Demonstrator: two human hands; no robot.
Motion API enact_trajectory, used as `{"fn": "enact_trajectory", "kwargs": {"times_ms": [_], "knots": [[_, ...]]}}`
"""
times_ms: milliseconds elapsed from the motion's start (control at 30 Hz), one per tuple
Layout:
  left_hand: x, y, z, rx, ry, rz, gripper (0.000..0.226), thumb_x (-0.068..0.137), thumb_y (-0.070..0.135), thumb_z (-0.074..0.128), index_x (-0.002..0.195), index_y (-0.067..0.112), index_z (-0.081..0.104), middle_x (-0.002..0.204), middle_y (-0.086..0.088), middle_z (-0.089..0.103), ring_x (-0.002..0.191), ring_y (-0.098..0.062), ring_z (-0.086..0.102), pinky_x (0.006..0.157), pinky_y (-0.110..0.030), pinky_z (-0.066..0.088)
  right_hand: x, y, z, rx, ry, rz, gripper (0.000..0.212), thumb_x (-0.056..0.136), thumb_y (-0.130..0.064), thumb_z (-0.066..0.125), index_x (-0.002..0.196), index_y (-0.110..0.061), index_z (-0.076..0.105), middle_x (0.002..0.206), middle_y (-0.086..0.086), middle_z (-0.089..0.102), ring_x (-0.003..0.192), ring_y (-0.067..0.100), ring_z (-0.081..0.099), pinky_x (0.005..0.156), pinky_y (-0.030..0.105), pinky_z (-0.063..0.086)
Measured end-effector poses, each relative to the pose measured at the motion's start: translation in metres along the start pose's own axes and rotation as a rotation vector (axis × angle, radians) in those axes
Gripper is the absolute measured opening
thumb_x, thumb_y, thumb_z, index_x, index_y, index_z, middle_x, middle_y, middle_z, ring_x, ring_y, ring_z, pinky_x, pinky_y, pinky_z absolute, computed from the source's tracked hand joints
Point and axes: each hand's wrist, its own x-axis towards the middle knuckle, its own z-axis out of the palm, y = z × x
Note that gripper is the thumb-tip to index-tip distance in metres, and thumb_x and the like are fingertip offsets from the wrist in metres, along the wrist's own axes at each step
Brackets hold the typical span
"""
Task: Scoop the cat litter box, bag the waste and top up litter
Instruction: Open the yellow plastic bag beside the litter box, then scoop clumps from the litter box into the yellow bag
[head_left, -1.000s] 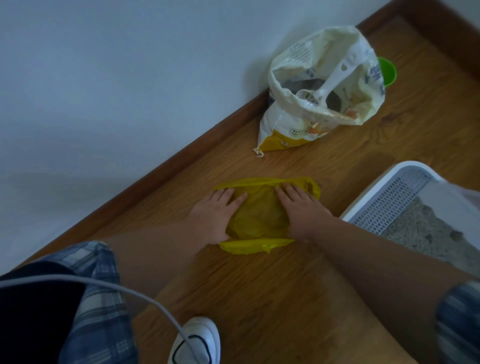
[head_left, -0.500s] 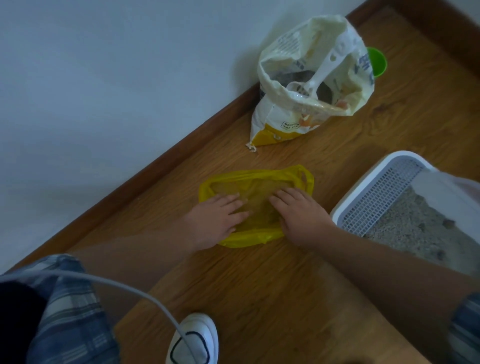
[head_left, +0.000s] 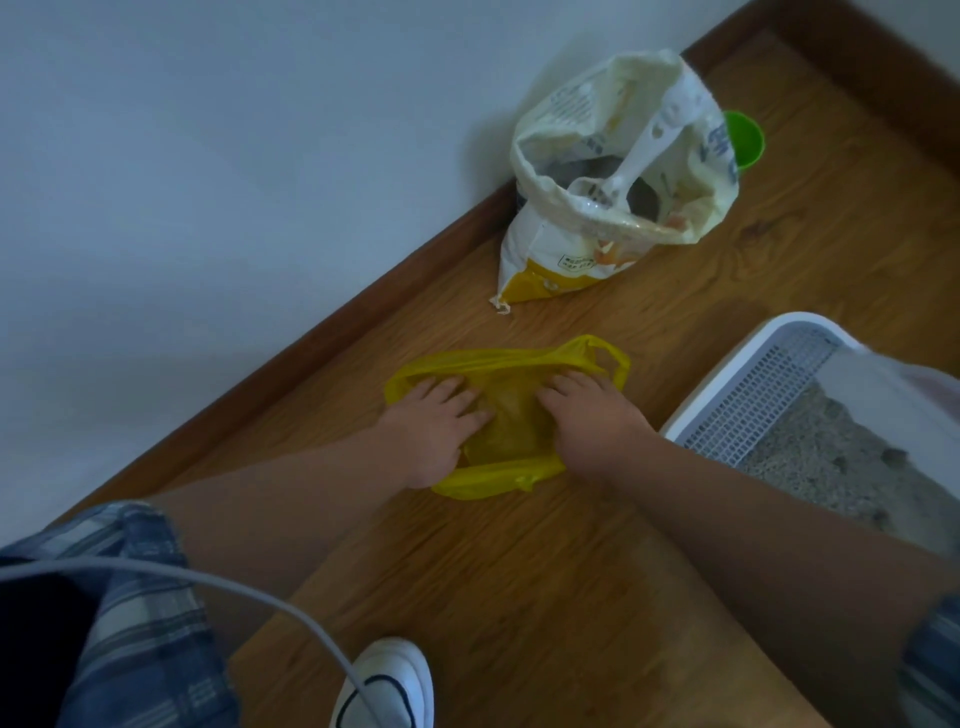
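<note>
A yellow plastic bag (head_left: 511, 421) lies flat on the wooden floor. My left hand (head_left: 431, 436) rests palm down on its left part, fingers spread. My right hand (head_left: 592, 423) presses flat on its right part, beside the bag's handle loop. To the right stands the white litter box (head_left: 753, 384) with a mesh step and grey litter (head_left: 836, 462) inside. By the wall stands an open white and yellow litter sack (head_left: 613, 171) with a white scoop (head_left: 631, 161) sticking out of it.
A green cup (head_left: 745, 139) sits behind the sack. A brown skirting board (head_left: 322, 338) runs along the grey wall. My white shoe (head_left: 387, 686) and a grey cable (head_left: 218, 587) are at the bottom, with plaid sleeves at both lower corners.
Both hands slid apart over the yellow bag, spreading and flattening it. The view shifted slightly; sack and litter box stayed in place.
</note>
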Motion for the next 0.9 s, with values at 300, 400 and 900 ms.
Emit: {"fn": "enact_trajectory", "kwargs": {"times_ms": [300,400,900], "knots": [[-0.006,0.007,-0.043,-0.171,0.353,0.019,0.037,0.091,0.024,0.048,0.127,0.016,0.054,0.125,-0.005,0.058,0.116,-0.028,0.055,0.091,-0.044,0.049,-0.023,0.008,-0.045,0.155,0.272,-0.033,0.057,0.087,-0.016,0.054,0.144,-0.017,0.046,0.148,0.005,0.046,0.139,0.025,0.036,0.110,0.045,0.038],[-0.004,0.012,-0.063,-0.161,0.446,0.000,0.041,0.090,0.025,0.049,0.130,0.017,0.054,0.128,-0.003,0.058,0.117,-0.026,0.055,0.091,-0.043,0.049,-0.027,0.007,-0.063,0.166,0.385,-0.029,0.053,0.088,-0.013,0.053,0.141,-0.016,0.049,0.142,0.004,0.051,0.133,0.025,0.041,0.105,0.046,0.043],[0.036,-0.006,-0.207,-0.208,0.767,-0.111,0.055,0.086,0.030,0.038,0.138,0.015,0.047,0.143,-0.009,0.046,0.133,-0.029,0.041,0.102,-0.047,0.046,-0.007,0.076,-0.196,0.276,0.853,0.236,0.054,0.089,-0.004,0.053,0.140,-0.022,0.050,0.143,0.004,0.044,0.129,0.025,0.040,0.104,0.038,0.042]]}}
